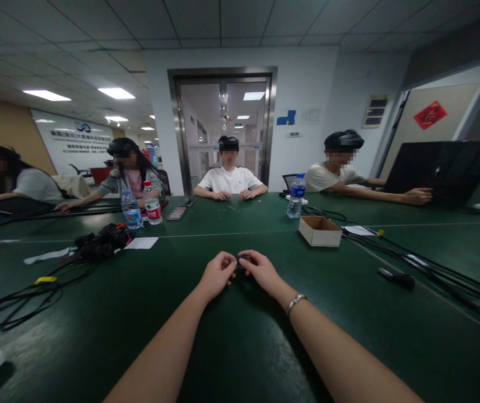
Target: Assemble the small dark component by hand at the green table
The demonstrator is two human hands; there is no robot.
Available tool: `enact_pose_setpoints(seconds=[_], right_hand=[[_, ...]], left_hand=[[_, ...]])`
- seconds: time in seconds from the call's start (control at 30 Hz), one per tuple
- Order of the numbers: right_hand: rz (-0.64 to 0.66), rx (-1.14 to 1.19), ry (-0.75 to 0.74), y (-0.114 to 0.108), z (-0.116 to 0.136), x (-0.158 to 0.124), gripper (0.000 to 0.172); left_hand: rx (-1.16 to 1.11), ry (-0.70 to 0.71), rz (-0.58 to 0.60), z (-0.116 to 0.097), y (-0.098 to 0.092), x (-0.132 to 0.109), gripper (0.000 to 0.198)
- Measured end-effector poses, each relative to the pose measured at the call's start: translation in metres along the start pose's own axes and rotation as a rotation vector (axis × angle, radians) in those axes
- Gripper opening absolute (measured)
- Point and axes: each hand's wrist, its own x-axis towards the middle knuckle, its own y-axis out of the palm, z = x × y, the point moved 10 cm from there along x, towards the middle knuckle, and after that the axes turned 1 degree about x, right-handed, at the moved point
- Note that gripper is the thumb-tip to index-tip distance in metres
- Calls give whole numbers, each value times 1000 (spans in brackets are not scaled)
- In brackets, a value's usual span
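Head view, then. How do the arms lie?
— Both bare forearms run forward from the bottom edge over the green table (97, 336) and slant inward, so the left hand (217, 275) and the right hand (264, 271) meet in the middle, wrists low over the tabletop. A bracelet (296, 303) sits on the right wrist.
— How far open are the hands?
— Narrow, both of them. The fingers are curled in, and the fingertips of each hand pinch a small dark part (242, 258) from either side.
— What does that part look like?
— Black and tiny, mostly hidden by the fingertips; I cannot tell its shape. It sits between the two hands, low over the table.
— And around them?
— A cardboard box (319, 231), open on top, stands beyond the right hand, with a water bottle (296, 196) behind it. A black tool (395, 277) lies well to the right beside cables (433, 268). To the left lie a black bundle (103, 242) and a paper slip (141, 243). Four other people sit at the far side.
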Motion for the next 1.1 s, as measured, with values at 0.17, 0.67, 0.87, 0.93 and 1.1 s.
enact_pose_setpoints(seconds=[0.17, 0.67, 0.87, 0.93, 1.1], right_hand=[[-3, 5, 9, 0, -1, 0, 27], [2, -4, 12, 0, -3, 1, 26], [6, -32, 12, 0, 1, -1, 28], [10, -33, 13, 1, 2, -1, 28], [-2, -35, 10, 0, 0, 0, 27]], left_hand=[[-7, 14, -8, 0, -3, 1, 24], [-27, -6, -17, -8, -3, -3, 19], [-54, -18, -33, -4, -3, -1, 21], [-63, -10, -34, -2, -3, 0, 22], [-70, -7, -21, 2, -2, 3, 23]])
